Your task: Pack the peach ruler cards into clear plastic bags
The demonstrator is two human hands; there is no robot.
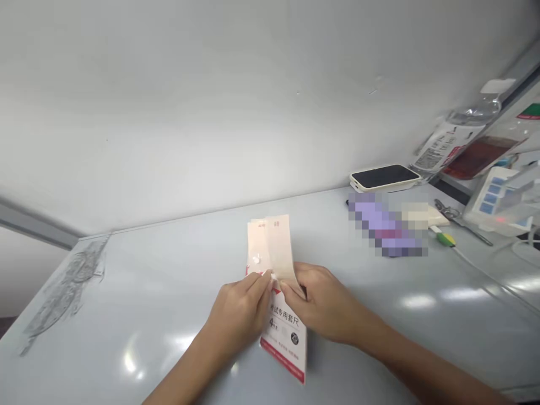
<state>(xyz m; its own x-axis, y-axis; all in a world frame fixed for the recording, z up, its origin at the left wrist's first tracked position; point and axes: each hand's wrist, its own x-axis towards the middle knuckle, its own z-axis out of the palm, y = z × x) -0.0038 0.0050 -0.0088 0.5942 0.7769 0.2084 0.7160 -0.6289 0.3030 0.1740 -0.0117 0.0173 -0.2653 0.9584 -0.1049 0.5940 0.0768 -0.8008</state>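
Head view: a ruler-set packet [283, 343] lying on a pale grey tabletop [126, 281], long axis running away from the body, between left hand [238, 315] and right hand [320, 301], both closed in pinches on its peach flaps [270, 242], fingertips nearly meeting.

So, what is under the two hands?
A printed red-and-white card lies under the left hand and right hand; the part they cover cannot be seen. Both pinch peach paper strips.

The left hand [238, 315] and right hand [323, 304] pinch peach paper strips [270, 244].
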